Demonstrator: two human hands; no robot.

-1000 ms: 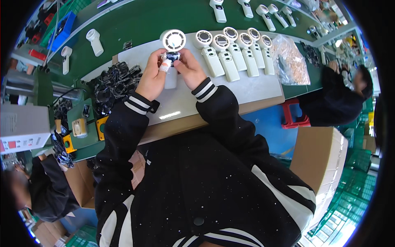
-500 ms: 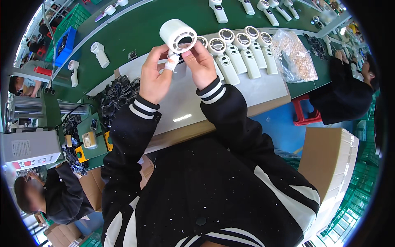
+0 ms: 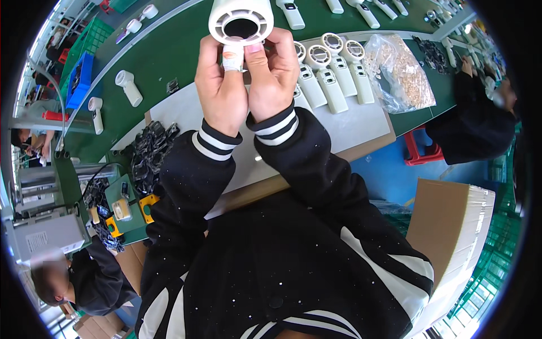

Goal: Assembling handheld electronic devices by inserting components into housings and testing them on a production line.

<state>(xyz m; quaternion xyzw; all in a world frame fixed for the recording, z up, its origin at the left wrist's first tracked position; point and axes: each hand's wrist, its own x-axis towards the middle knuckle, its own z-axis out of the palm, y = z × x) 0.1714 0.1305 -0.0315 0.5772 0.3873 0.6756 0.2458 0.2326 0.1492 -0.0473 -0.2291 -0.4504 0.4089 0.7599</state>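
Observation:
Both hands hold a white handheld fan [image 3: 262, 21] up near the top of the view, its round vented head facing me with a dark round opening. My left hand [image 3: 222, 93] is closed round its left side, the thumb covered by a white wrap [image 3: 232, 59] with an orange mark. On the fan's right side, my right hand [image 3: 271, 85] is closed too, its thumb pressed just below the head. The fan's handle is hidden by the hands. Several more white handheld fans [image 3: 332, 90] lie to the right on a pale board [image 3: 361, 124].
A plastic bag of small tan parts [image 3: 403, 79] lies right of the fans. Dark parts [image 3: 149, 150] are heaped at the left. Single fans [image 3: 130, 89] lie on the green bench [image 3: 164, 59]. A cardboard box [image 3: 437, 226] stands at lower right. Co-workers sit on both sides.
The fan has risen toward the top edge and its head faces me more squarely. Both hands have moved up and closer together, with the wrists nearly touching.

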